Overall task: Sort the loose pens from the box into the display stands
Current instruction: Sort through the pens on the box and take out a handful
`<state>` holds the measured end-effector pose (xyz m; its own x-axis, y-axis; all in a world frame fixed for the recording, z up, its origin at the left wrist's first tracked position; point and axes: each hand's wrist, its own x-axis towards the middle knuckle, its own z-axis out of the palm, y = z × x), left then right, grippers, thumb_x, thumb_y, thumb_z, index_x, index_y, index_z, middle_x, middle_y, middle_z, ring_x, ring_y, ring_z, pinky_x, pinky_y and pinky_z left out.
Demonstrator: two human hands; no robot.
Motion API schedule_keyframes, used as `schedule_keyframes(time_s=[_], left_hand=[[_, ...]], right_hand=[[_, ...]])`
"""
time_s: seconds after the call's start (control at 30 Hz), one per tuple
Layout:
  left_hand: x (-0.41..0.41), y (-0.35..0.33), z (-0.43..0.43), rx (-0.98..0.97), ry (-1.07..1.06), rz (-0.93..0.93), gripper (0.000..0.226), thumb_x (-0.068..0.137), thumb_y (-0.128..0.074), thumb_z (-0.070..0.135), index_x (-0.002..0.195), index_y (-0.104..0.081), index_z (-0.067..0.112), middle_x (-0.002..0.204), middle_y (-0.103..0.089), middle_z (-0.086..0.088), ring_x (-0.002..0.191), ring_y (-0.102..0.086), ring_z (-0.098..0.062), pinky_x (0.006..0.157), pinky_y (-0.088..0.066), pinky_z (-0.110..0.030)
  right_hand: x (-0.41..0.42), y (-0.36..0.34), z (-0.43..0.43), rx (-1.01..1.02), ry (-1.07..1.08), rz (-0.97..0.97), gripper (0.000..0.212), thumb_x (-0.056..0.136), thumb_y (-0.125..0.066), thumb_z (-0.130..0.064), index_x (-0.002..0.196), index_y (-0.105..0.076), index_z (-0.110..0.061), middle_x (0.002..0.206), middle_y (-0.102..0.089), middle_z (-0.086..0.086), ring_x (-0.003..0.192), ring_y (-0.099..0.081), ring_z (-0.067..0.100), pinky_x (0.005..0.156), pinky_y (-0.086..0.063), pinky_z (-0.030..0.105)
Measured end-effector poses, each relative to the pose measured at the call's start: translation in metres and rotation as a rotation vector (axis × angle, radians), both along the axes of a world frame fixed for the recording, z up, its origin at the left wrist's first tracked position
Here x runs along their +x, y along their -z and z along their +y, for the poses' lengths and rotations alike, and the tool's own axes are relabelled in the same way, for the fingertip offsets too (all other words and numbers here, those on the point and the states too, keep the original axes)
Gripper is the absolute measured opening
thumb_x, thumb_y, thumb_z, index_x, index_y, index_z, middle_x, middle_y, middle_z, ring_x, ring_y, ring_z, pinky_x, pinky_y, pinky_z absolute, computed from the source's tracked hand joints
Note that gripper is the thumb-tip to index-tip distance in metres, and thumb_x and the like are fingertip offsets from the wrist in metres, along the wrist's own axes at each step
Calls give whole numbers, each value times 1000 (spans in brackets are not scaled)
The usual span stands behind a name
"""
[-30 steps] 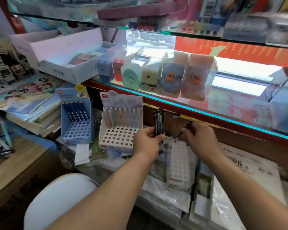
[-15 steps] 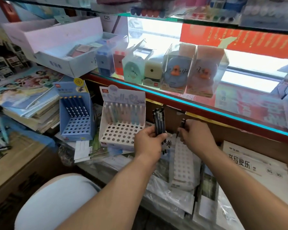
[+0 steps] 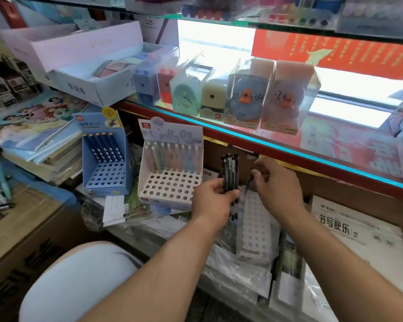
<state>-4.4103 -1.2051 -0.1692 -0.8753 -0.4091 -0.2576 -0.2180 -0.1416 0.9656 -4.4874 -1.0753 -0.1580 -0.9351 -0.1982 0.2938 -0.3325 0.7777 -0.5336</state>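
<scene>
My left hand [image 3: 211, 201] grips the black pens [image 3: 229, 175] upright as ready stock. My right hand [image 3: 275, 184] pinches a single pen [image 3: 250, 181] above the white stand [image 3: 254, 226], at its far edge, for slotting.

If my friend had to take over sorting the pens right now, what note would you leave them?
Left hand grips a bunch of black pens, upright.
Right hand pinches a single black pen at the far end of the long white stand.
Done: blue stand and pastel stand hold back rows of pens.
Left: seat this pen, then the bunch; the white stand's visible holes are empty.
</scene>
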Motion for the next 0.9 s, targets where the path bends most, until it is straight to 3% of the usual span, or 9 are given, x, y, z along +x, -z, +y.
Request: schedule_keyframes(time_s=[0.13, 0.2, 0.3, 0.4, 0.57, 0.7, 0.9], left_hand=[[0, 0, -1, 10, 14, -9, 29, 88, -75, 2, 114, -75, 12, 101, -78, 2, 98, -73, -12, 97, -56, -35], [0, 0, -1, 12, 28, -15, 29, 87, -76, 2, 115, -75, 12, 102, -78, 1, 98, -73, -13, 98, -56, -38], [-1, 0, 0, 5, 75, -38, 30, 87, -77, 3, 115, -75, 12, 102, -78, -1, 98, -73, -16, 98, -57, -41], [-2, 1, 1, -10, 121, -50, 27, 85, -79, 6, 110, -76, 15, 98, -79, 2, 98, -74, -17, 99, -56, -43], [-1, 1, 4, -76, 161, -50, 23, 86, -78, 7, 105, -77, 19, 97, -79, 5, 98, -73, -14, 99, -56, -43], [1, -1, 2, -76, 110, -48, 24, 89, -75, 6, 111, -76, 15, 100, -78, 3, 99, -73, -13, 98, -57, -40], [6, -6, 0, -84, 60, -65, 20, 90, -74, 6, 107, -76, 17, 98, -77, 3, 96, -72, -12, 95, -58, -36]], right_hand=[[0, 1, -1, 134, -70, 33, 18, 102, -59, -26, 117, -68, -25, 100, -69, -7, 86, -63, 10, 76, -56, 32], [0, 0, 0, 122, -63, 32, 19, 101, -59, -25, 118, -68, -24, 100, -67, -8, 85, -61, 7, 72, -52, 24], [7, -10, 3, -169, -71, -7, 19, 100, -60, -23, 117, -67, -24, 96, -65, -13, 84, -61, 4, 70, -48, 17], [15, -26, 2, -484, -192, -145, 17, 99, -63, -23, 115, -67, -25, 95, -68, -12, 89, -68, 10, 76, -60, 28], [17, -37, 8, -456, -274, -220, 15, 92, -72, -19, 107, -68, -23, 92, -71, -8, 85, -71, 8, 68, -61, 24], [14, -42, 19, -546, -117, -85, 11, 92, -73, -19, 102, -69, -21, 89, -69, -10, 81, -67, -4, 66, -52, 8], [11, -40, 32, -542, 38, 120, 12, 93, -72, -25, 103, -65, -25, 89, -64, -20, 82, -63, -9, 71, -48, 3]])
